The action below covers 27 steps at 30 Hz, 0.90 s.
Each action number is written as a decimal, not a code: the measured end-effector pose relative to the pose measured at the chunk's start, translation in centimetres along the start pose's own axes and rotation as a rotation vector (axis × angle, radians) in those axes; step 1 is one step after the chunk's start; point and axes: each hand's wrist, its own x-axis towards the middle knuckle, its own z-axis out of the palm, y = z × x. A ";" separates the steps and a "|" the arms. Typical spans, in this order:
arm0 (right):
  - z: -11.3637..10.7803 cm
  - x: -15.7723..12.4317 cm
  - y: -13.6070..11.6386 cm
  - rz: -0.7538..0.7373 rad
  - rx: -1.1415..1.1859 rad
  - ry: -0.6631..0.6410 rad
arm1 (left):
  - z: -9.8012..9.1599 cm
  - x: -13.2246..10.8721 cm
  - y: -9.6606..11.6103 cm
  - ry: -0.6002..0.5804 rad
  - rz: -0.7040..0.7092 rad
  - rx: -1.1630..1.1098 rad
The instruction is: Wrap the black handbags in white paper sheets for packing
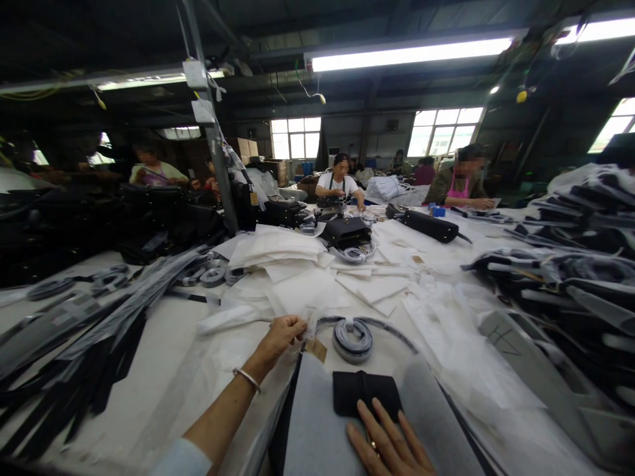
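My left hand [286, 332] reaches forward with thumb and fingers pinched on a bit of clear plastic wrap [311, 320]. Just beneath its fingertips is a brown paper tag [316, 350]. My right hand [391, 439] lies flat, fingers spread, its tips on the lower edge of a small black pouch [364, 391]. This pouch rests on a grey-white sheet [322, 423] that covers a black bag [282, 436], seen only at its edges. Beyond the pouch sits a coiled strap [352, 341] in plastic wrapping, inside the arch of a dark wrapped handle [391, 325].
Stacked white sheets [278, 254] lie ahead. Wrapped black straps [114, 344] spread over the left side. Black bag parts [585, 284] pile up at right, beside a grey panel [538, 363]. Black bags [347, 231] stand farther off, where other people [340, 185] work. A metal post [218, 152] rises at left.
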 end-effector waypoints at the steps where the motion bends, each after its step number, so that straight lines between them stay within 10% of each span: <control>1: -0.2 0.1 0.3 -0.013 -0.008 -0.008 | -0.1 0.0 -0.2 -0.003 -0.007 -0.027; 27: 0.2 -0.6 0.2 0.066 0.100 -0.015 | -2.9 -2.7 1.1 -0.133 -0.079 0.049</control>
